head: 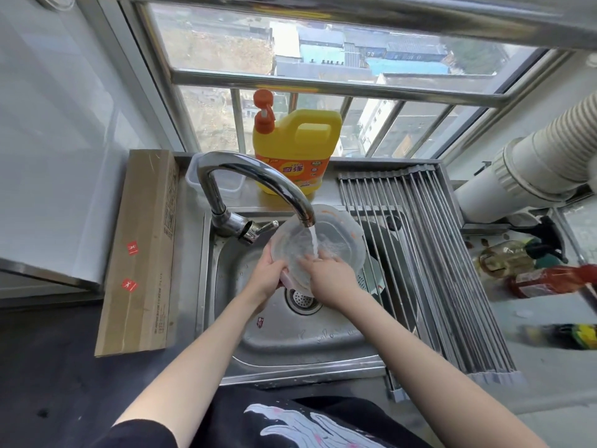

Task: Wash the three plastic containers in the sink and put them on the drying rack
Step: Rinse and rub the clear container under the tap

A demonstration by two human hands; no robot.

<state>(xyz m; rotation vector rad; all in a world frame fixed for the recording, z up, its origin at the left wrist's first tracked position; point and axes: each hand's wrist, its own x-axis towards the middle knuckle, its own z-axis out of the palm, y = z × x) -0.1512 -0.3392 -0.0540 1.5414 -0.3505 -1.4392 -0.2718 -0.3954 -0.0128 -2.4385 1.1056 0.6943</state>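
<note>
Much of the clear plastic container [318, 244] is hard to read: its see-through walls blur into the running water and the steel behind it, and its lower edge is covered by both hands. It is held tilted above the sink [281, 337], under the spout of the faucet [258, 179], with the stream falling into its open side. Orange smears show on its upper rim.

The left hand [269, 274] grips the container's left edge, fingers curled around the rim; the fingertips are hidden behind the plastic. The right hand [329, 278] lies inside the opening, fingers [308, 262] spread fairly flat against the inner wall, right where the water lands, not closed around anything.

A 2nd clear container [219, 184] stands on the ledge behind the faucet, partly hidden by the faucet's neck, just beside a yellow detergent bottle [295, 150]. A 3rd container cannot be made out. The roll-up drying rack [429, 253] spans the sink's right side, and dark shapes beneath its rods are unclear.
</note>
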